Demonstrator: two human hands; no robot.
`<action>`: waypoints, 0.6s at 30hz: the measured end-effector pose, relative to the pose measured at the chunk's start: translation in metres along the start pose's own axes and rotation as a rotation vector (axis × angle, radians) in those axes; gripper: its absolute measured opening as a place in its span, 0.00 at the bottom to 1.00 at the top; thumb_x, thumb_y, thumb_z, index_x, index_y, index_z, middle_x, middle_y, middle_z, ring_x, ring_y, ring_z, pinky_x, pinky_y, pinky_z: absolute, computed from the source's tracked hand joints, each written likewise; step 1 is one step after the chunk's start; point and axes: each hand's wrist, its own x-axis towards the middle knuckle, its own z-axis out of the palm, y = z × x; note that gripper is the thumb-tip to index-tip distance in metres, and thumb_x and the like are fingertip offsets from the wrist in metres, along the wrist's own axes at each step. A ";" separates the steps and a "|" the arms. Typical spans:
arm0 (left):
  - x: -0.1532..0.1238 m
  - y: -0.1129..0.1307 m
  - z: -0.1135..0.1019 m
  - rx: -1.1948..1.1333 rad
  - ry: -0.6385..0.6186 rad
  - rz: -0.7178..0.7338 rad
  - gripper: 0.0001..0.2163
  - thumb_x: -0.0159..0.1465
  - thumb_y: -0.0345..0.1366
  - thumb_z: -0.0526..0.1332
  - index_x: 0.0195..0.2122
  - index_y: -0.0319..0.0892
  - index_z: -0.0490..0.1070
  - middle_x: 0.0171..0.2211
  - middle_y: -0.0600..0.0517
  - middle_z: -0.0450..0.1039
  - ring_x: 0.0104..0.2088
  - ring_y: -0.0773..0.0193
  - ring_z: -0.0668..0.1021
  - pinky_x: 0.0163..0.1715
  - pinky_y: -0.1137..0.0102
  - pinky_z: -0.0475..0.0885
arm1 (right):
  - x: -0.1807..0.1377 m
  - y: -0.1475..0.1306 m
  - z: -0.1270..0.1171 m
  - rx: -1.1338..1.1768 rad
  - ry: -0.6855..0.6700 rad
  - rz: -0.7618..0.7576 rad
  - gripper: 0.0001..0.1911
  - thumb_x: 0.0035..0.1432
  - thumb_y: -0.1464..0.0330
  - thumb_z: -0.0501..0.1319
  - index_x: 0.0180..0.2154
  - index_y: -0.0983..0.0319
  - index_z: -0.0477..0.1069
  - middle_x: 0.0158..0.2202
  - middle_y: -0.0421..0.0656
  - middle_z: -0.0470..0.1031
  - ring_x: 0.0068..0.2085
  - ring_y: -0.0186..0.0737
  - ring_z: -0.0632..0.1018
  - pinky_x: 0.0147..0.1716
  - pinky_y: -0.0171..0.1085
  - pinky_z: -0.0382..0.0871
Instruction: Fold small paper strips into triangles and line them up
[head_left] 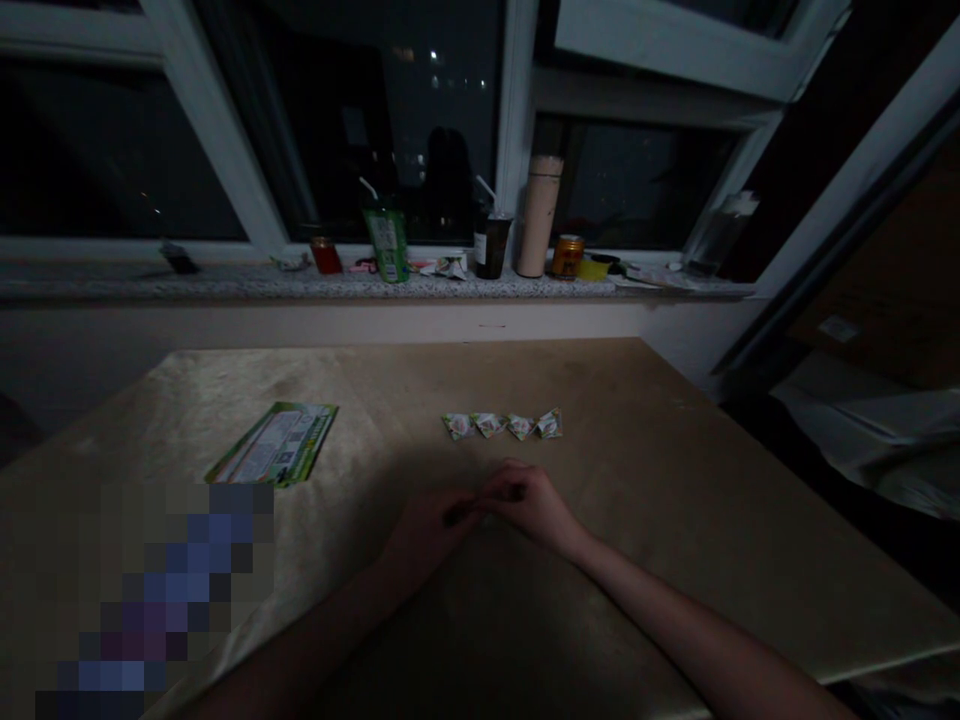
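My left hand (433, 528) and my right hand (534, 502) meet over the table, fingertips together. Both are closed in a pinch, and what they hold, if anything, is hidden by the fingers and the dim light. Just beyond them lie several small green-and-white folded packets (489, 426), set side by side in a short row and apart from my hands. Farther off to the left, a flat green printed bag (274, 445) rests on the cloth.
A tan cloth (645, 440) covers the table. On the speckled windowsill (255, 285) behind it stand a green cup with a straw (386, 243), a dark drink cup (491, 245), a tall beige flask (538, 220), an orange can (568, 258) and a red jar (325, 256). The lower left is pixelated.
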 end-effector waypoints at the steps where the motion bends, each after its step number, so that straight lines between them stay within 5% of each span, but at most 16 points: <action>1: 0.000 0.001 0.000 -0.016 0.005 -0.005 0.11 0.62 0.42 0.56 0.36 0.43 0.76 0.31 0.54 0.78 0.31 0.60 0.77 0.32 0.70 0.69 | -0.001 -0.001 0.000 -0.003 0.014 0.003 0.10 0.50 0.62 0.67 0.26 0.62 0.76 0.26 0.40 0.69 0.25 0.31 0.68 0.22 0.30 0.61; 18: -0.005 0.001 0.003 -0.172 0.014 0.019 0.08 0.62 0.37 0.57 0.41 0.44 0.69 0.37 0.54 0.76 0.37 0.61 0.78 0.39 0.68 0.71 | -0.002 0.001 0.004 0.243 -0.012 0.120 0.14 0.46 0.59 0.68 0.22 0.63 0.75 0.25 0.40 0.73 0.24 0.30 0.70 0.21 0.29 0.60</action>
